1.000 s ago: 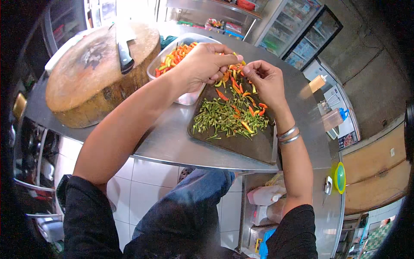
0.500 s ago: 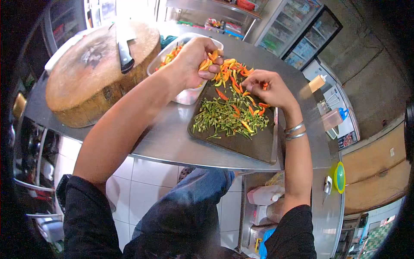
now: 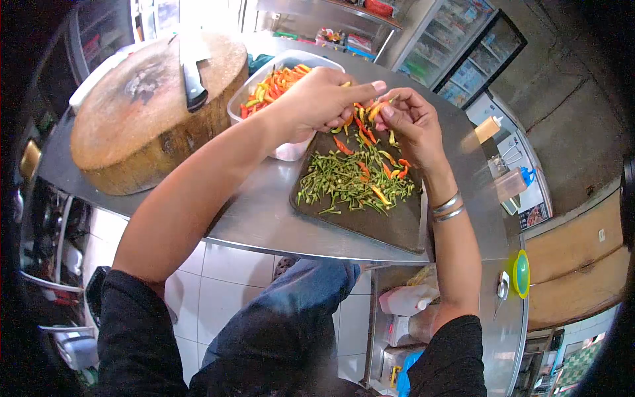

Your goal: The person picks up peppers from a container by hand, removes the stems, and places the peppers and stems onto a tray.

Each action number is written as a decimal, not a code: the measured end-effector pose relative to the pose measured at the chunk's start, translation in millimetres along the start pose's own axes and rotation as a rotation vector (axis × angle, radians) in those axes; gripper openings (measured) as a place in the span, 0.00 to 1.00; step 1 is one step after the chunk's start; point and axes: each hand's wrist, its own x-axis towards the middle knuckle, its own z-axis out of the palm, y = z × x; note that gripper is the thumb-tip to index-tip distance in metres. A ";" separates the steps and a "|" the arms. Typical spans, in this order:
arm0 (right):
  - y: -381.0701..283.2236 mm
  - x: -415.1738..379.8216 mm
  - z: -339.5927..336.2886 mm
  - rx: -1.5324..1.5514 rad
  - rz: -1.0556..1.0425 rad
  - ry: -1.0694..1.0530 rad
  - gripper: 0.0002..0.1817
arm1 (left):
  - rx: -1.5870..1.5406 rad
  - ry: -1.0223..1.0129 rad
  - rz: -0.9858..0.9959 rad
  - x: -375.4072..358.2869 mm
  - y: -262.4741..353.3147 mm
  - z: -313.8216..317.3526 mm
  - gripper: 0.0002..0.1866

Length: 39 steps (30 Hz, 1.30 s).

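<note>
A dark tray [image 3: 390, 228] lies on the steel table, bearing a heap of green stems [image 3: 347, 182] and scattered red, orange and yellow chillies [image 3: 362, 135]. My left hand [image 3: 324, 102] is curled around several chillies above the tray's far left part, its thumb stretched to the right. Close beside it, my right hand [image 3: 410, 122] pinches an orange chilli [image 3: 377, 109] between thumb and fingers. A white plastic container [image 3: 291, 151] with more chillies [image 3: 278, 85] stands left of the tray, partly covered by my left hand and forearm.
A thick round chopping block [image 3: 159, 152] with a knife [image 3: 194, 83] on it stands at the left. Sauce bottles [image 3: 488, 128] and a green and yellow bowl [image 3: 521, 273] are at the right. The steel table's front edge [image 3: 291, 248] runs before my body.
My left hand has turned, its thumb now pointing right, and shifted towards my right hand. My right hand has risen from the tray with a chilli. More of the container shows.
</note>
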 end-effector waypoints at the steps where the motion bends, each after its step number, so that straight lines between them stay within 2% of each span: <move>1: 1.3 -0.2 1.1 0.001 0.001 0.001 0.12 | 0.102 -0.035 0.044 -0.7 -0.4 1.1 0.22; 2: 2.5 -0.3 1.9 -0.008 -0.017 0.028 0.11 | 0.101 -0.036 0.043 0.9 -2.3 0.5 0.22; 4: 4.9 -0.2 1.9 -0.015 -0.033 0.056 0.10 | 0.217 -0.174 0.109 2.9 -4.7 -1.2 0.22; 6: 7.0 2.3 1.5 -0.315 -0.203 0.094 0.07 | 0.211 -0.206 0.081 0.9 -3.1 -2.6 0.22; 10: 1.1 0.0 3.4 -0.346 -0.195 0.128 0.06 | 0.133 -0.313 0.094 4.3 -6.9 -4.7 0.22; 15: -11.3 -2.2 7.4 -0.388 -0.108 0.030 0.06 | 0.133 -0.342 0.063 3.5 -6.9 -3.9 0.21; 19: -2.7 -0.4 1.1 -0.386 -0.155 0.010 0.05 | 0.162 -0.331 0.067 -1.4 -2.9 -2.7 0.21; 21: -1.0 -1.0 -0.3 -0.175 -0.090 -0.097 0.04 | 0.188 -0.364 0.079 0.1 -3.6 -5.0 0.20; 24: -1.5 -0.4 1.2 -0.035 -0.034 -0.158 0.03 | 0.219 -0.396 0.082 -3.3 1.4 -5.5 0.20; 32: -8.7 -0.8 2.2 -0.230 -0.033 -0.112 0.03 | 0.165 -0.358 0.070 -1.1 -3.6 -6.1 0.18; 34: -9.0 -1.2 1.9 -0.239 -0.029 -0.106 0.03 | 0.243 -0.331 0.094 -0.5 -3.6 -4.5 0.17; 36: -4.6 -1.2 0.6 -0.081 -0.032 -0.232 0.02 | 0.276 -0.383 0.131 0.9 -4.9 -6.4 0.17; 39: 5.2 -0.4 -4.6 0.000 -0.044 -0.240 0.03 | 0.291 -0.436 0.158 0.3 -4.4 -6.9 0.17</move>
